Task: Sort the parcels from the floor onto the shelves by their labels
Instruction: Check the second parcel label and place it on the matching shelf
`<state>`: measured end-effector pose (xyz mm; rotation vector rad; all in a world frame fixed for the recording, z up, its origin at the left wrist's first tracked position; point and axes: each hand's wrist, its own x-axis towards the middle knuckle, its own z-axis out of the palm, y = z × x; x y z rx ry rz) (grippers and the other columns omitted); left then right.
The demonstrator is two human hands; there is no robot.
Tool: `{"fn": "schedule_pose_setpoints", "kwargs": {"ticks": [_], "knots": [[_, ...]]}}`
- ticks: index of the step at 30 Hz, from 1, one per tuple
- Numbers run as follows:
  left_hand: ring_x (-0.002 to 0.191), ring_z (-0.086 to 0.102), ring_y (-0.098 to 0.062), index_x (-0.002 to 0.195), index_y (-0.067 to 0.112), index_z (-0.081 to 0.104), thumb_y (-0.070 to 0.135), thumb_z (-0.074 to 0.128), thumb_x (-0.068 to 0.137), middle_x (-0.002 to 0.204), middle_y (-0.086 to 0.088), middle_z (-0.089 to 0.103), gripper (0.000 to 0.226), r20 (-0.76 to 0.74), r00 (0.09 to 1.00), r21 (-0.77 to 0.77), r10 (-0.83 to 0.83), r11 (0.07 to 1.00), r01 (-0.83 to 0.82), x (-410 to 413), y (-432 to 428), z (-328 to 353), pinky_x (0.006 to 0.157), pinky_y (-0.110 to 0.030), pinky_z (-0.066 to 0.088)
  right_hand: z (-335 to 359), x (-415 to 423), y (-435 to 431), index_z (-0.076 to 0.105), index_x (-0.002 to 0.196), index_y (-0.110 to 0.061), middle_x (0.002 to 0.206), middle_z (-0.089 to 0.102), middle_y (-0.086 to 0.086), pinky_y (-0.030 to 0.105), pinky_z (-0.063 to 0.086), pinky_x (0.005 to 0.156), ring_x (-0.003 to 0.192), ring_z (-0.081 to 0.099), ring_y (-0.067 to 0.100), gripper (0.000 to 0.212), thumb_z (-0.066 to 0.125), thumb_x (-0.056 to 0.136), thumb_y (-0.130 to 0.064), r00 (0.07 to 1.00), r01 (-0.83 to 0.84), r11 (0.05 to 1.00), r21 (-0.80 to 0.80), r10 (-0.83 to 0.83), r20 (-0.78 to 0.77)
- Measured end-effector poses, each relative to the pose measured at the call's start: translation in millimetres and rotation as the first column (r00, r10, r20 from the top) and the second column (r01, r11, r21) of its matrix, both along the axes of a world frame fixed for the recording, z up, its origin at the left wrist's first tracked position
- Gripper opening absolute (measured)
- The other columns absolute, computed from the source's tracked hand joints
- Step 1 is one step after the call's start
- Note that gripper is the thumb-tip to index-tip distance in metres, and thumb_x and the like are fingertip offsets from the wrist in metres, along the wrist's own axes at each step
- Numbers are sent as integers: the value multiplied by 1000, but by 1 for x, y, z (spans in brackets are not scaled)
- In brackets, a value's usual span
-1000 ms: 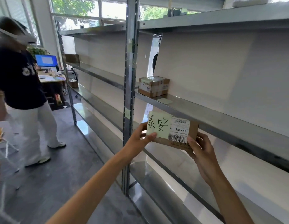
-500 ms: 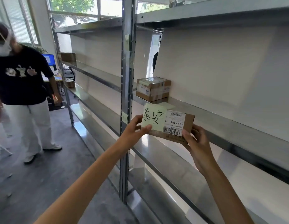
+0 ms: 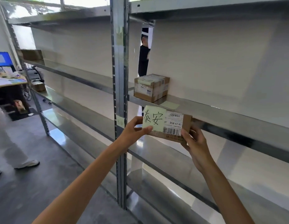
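I hold a flat brown cardboard parcel (image 3: pixel 185 122) in both hands, just in front of the edge of the middle metal shelf (image 3: pixel 221 113). It carries a pale green sticky note (image 3: pixel 154 118) with two handwritten characters and a white barcode label. My left hand (image 3: pixel 133 131) pinches its left end, thumb on the note. My right hand (image 3: pixel 194 143) grips its right end from below. A second taped brown parcel (image 3: pixel 151 87) rests on that shelf, with a loose green note (image 3: pixel 169 105) lying beside it.
A steel upright post (image 3: pixel 119 94) with small paper tags stands just left of my hands. More shelves run left, one bearing a brown box (image 3: pixel 33 54). A person in white trousers (image 3: pixel 4 143) stands at left near a desk with a blue monitor (image 3: pixel 2 59). Another person (image 3: pixel 143 57) shows behind the shelving.
The parcel has risen slightly towards the middle shelf's edge, held the same way. My view has drawn closer to the shelving, and the person at left has slid mostly out of view.
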<state>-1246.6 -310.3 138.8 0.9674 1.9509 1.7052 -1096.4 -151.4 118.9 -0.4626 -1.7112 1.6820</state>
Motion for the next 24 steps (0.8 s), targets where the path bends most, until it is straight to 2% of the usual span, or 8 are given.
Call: {"fn": "schedule_pose_setpoints", "kwargs": {"ticks": [6, 10, 15, 19, 24], "knots": [[104, 59, -18, 127, 10, 45, 22, 61, 88, 128, -5, 57, 44, 19, 997, -20, -79, 997, 80, -40, -13, -9, 88, -29, 51, -11, -27, -32, 44, 124, -22, 121, 60, -2, 12, 55, 69, 100, 62, 10, 41, 61, 87, -25, 991, 130, 991, -29, -129, 31], [111, 56, -20, 121, 16, 46, 25, 61, 88, 124, -2, 57, 38, 60, 991, -11, -123, 992, 124, -55, -12, -18, 91, -30, 49, -13, -35, -43, 44, 124, -23, 125, 58, 0, 10, 54, 67, 98, 62, 9, 42, 62, 87, -27, 981, 189, 980, -64, -185, 54], [101, 59, -13, 119, 21, 47, 30, 62, 87, 116, 4, 59, 37, 83, 985, -18, -149, 988, 151, -58, -10, -32, 85, -27, 52, -19, -30, -50, 42, 130, -21, 130, 57, 2, 21, 49, 83, 107, 60, 14, 49, 63, 86, -31, 971, 227, 970, -86, -219, 95], [104, 60, -16, 125, 17, 48, 33, 62, 86, 120, 3, 60, 44, 71, 985, -40, -159, 986, 163, -51, -10, -43, 86, -29, 52, -28, -18, -57, 41, 125, -23, 131, 55, 2, 21, 49, 83, 102, 60, 11, 46, 63, 86, -31, 971, 227, 967, -115, -215, 109], [102, 60, -19, 110, 12, 50, 34, 68, 82, 117, -2, 61, 40, 93, 986, -119, -137, 982, 147, -34, -5, -57, 85, -31, 53, -42, 5, -60, 41, 126, -23, 132, 54, 4, 31, 45, 95, 113, 55, 17, 46, 63, 86, -31, 954, 277, 947, -161, -252, 160]]}}
